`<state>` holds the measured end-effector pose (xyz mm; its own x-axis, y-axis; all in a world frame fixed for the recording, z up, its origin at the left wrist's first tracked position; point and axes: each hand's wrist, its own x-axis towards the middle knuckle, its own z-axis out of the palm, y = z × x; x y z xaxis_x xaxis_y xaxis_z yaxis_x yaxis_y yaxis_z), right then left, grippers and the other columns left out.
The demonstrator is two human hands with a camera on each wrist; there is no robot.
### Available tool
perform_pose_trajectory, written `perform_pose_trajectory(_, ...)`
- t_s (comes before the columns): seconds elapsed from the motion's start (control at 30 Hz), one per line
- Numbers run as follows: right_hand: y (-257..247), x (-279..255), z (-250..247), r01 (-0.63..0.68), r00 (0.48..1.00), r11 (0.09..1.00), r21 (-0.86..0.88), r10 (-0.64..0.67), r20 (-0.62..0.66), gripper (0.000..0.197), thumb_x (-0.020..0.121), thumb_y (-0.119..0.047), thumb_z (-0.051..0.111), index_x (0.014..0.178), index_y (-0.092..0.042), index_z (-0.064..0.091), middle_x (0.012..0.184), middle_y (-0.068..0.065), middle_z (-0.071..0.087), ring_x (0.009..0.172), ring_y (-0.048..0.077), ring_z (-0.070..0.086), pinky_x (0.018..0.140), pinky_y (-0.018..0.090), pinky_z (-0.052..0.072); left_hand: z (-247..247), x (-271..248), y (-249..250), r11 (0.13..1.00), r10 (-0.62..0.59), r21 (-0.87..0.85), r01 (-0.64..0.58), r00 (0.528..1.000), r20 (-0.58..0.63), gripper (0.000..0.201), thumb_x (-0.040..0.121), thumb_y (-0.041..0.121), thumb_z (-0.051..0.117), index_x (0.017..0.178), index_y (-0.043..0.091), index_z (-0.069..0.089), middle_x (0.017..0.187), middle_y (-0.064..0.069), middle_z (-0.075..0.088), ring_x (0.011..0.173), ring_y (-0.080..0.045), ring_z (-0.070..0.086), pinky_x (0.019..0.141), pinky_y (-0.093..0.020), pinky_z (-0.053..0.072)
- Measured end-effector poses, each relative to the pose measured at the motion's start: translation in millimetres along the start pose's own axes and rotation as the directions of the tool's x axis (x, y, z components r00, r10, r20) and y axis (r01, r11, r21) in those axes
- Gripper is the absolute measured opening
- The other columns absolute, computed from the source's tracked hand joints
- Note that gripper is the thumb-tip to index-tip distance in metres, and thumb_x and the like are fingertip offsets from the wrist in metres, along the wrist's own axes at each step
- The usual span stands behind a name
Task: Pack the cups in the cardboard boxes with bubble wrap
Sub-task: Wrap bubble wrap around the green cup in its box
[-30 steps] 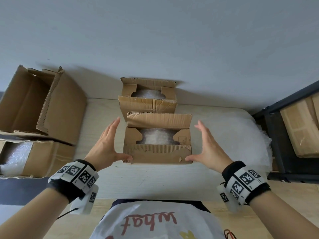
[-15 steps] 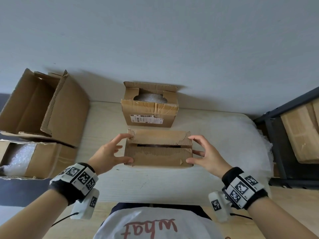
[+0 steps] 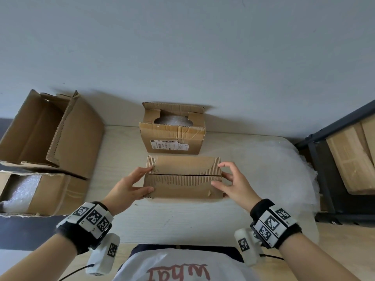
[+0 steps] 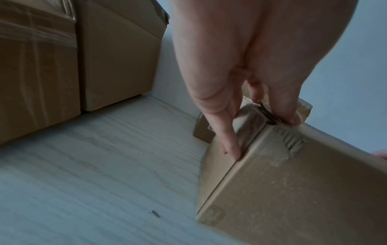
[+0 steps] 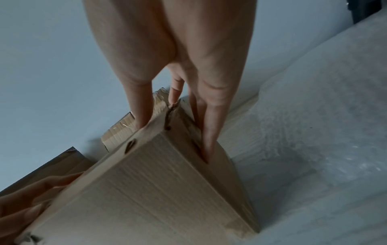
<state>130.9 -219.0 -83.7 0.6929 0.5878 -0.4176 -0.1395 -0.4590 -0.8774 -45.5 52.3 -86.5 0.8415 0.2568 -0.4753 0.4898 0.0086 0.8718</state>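
The near cardboard box (image 3: 182, 187) stands in the middle of the table with both top flaps folded flat and meeting at a seam. My left hand (image 3: 149, 179) grips its left end, thumb on the near flap and fingers on the far flap. At the right end, my right hand (image 3: 219, 174) holds the box the same way. The left wrist view shows my left hand (image 4: 251, 129) at the box (image 4: 293, 190) corner. In the right wrist view my right hand (image 5: 173, 132) straddles the top edge of the box (image 5: 167, 182). No cup is visible.
Behind it a second small box (image 3: 172, 140) stands open with bubble wrap inside. At the left are a large open box (image 3: 77, 134) and a box (image 3: 52, 193) holding bubble wrap. A bubble wrap sheet (image 3: 284, 169) covers the table's right side, beside a dark shelf (image 3: 316, 165).
The near box's flaps have been folded down over the bubble wrap inside and now lie closed. Both hands moved from the box's sides onto its top corners.
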Motion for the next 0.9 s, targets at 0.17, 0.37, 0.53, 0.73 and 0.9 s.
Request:
perform_pose_trajectory(0.17, -6.9, 8.5, 6.8, -0.011, 1.0, 0.997, -0.073, 0.011, 0.001, 0.069, 0.07, -0.02, 0.083, 0.121, -0.034, 0.039, 0.135, 0.002, 0.052, 0.13, 0.013, 0.044, 0.107, 0.043, 0.041, -3.9, 1.2, 6.7, 1.0, -0.008, -0.003, 0.008, 0.999, -0.037, 0.049, 0.084, 0.0, 0.064, 0.123, 0.027, 0.051, 0.13, 0.009, 0.054, 0.093, -0.018, 0.069, 0.08, -0.037, 0.058)
perform_pose_trajectory(0.37, -17.8, 10.3, 3.0, -0.04, 0.997, 0.998, -0.039, 0.037, -0.074, 0.086, 0.069, -0.02, 0.084, 0.138, -0.029, 0.033, 0.122, -0.015, 0.051, 0.121, 0.002, 0.045, 0.099, 0.022, 0.039, 1.7, 6.1, 17.5, 0.999, 0.036, 0.041, -0.035, 0.999, -0.033, 0.05, 0.085, -0.004, 0.061, 0.13, 0.014, 0.048, 0.128, -0.001, 0.055, 0.097, -0.008, 0.067, 0.078, -0.026, 0.057)
perform_pose_trajectory(0.53, -19.3, -2.1, -10.0, -0.084, 0.985, 0.996, -0.023, 0.079, -0.155, 0.087, 0.066, -0.023, 0.086, 0.14, -0.023, 0.039, 0.124, -0.01, 0.057, 0.119, -0.001, 0.048, 0.099, 0.022, 0.039, 17.8, 9.3, 26.4, 0.997, 0.053, 0.049, -0.052, 0.999, -0.011, 0.051, 0.086, -0.005, 0.059, 0.132, 0.013, 0.047, 0.128, -0.003, 0.054, 0.104, -0.01, 0.062, 0.076, -0.021, 0.056)
perform_pose_trajectory(0.73, -19.6, -5.6, -36.7, -0.094, 0.971, 0.992, -0.078, 0.074, -0.229, 0.088, 0.062, -0.029, 0.087, 0.138, -0.026, 0.042, 0.126, -0.013, 0.059, 0.122, 0.003, 0.049, 0.106, 0.037, 0.04, 44.1, 26.4, 41.0, 0.994, 0.1, 0.031, -0.101, 0.995, 0.024, 0.053, 0.086, -0.004, 0.06, 0.13, 0.021, 0.046, 0.126, 0.004, 0.053, 0.11, -0.006, 0.058, 0.08, -0.021, 0.055)
perform_pose_trajectory(0.9, -13.6, 10.7, -43.7, -0.104, 0.974, 0.995, -0.005, 0.101, -0.202, 0.086, 0.066, -0.013, 0.086, 0.138, -0.023, 0.04, 0.13, -0.004, 0.057, 0.125, 0.006, 0.047, 0.108, 0.038, 0.04, 50.7, 40.8, 36.3, 0.992, 0.121, 0.047, -0.119, 0.992, -0.043, 0.058, 0.083, 0.001, 0.066, 0.124, 0.037, 0.046, 0.123, 0.013, 0.054, 0.092, 0.0, 0.067, 0.079, -0.017, 0.054)
